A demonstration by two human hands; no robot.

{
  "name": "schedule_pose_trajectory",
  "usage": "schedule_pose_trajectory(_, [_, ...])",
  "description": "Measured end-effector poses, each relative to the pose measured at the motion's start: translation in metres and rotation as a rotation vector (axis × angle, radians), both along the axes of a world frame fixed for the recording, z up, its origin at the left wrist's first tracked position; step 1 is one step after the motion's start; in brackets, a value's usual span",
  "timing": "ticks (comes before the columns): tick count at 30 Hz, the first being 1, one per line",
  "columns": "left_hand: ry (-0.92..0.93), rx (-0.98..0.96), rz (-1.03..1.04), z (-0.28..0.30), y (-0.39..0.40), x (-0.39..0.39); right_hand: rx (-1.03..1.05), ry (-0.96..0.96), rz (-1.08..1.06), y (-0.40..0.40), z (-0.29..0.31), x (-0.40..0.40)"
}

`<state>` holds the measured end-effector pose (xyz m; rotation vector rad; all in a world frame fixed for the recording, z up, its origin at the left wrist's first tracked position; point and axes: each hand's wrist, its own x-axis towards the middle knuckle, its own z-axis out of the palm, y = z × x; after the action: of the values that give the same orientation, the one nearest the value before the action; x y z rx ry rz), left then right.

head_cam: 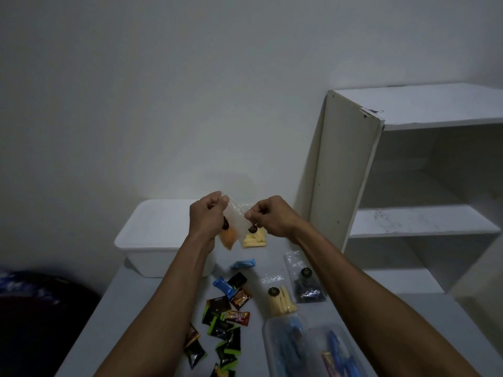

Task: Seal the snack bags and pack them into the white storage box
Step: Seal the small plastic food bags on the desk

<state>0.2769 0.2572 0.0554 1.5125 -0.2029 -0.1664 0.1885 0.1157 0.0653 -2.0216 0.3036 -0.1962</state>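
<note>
With left hand [208, 213] and right hand [268, 216] pinched on bag [236, 216] before box [152, 235], press along whole strip.

Dim room: bare white wall [163, 91], white open shelf unit [408, 164] at right.

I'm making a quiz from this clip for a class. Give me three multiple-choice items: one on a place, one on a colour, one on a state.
1. Where is the white storage box?
A. on the shelf unit
B. at the table's far left
C. on the floor

2. What colour are the contents of the held snack bag?
A. orange
B. green
C. purple

3. How is that bag held?
A. lying loose
B. one hand only
C. top pinched by the left hand and right hand

Key: 1 B, it stands beyond the wrappers; 2 A, orange shows through; 3 C, each grip closes on the top.
</note>
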Motion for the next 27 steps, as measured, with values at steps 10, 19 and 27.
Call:
schedule_pose_trajectory(10, [0.016,-0.024,0.076,-0.003,0.004,0.001,-0.086,-0.117,-0.068,0.011,-0.014,0.002])
schedule_pose_trajectory(19, [0.0,-0.039,0.094,-0.008,0.008,0.001,0.171,-0.299,-0.336,0.021,-0.029,0.011])
schedule_pose_trajectory(27, [-0.008,0.037,-0.011,-0.022,0.022,0.012,0.316,-0.27,-0.368,0.021,-0.026,0.009])
